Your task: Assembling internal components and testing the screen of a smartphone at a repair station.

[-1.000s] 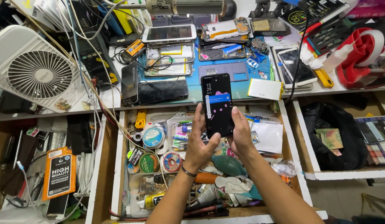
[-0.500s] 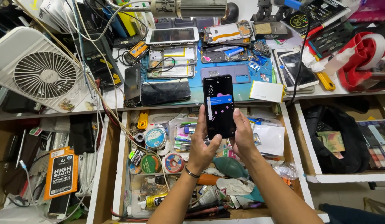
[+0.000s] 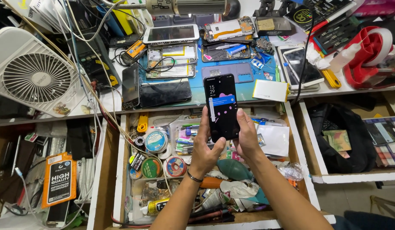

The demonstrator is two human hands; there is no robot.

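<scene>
A black smartphone (image 3: 222,104) with a lit screen is held upright over an open drawer. My left hand (image 3: 206,147) grips its lower left edge, thumb raised against the screen's left side. My right hand (image 3: 247,138) holds the lower right edge from behind. Both forearms rise from the bottom of the view, and a dark band circles the left wrist. Beneath the hands the wooden drawer (image 3: 121,170) is crammed with solder spools (image 3: 156,140), tape rolls and small tools.
The bench above carries a blue work mat (image 3: 197,91), a white tablet (image 3: 171,33), opened phones, cables and a white box (image 3: 270,90). At the left stands a white fan (image 3: 29,74). A red dispenser (image 3: 367,55) sits at the right, above a drawer holding a black bag (image 3: 337,136).
The phone and both hands have stayed in nearly the same place. The screen picture has shifted slightly, and the view has tilted a little.
</scene>
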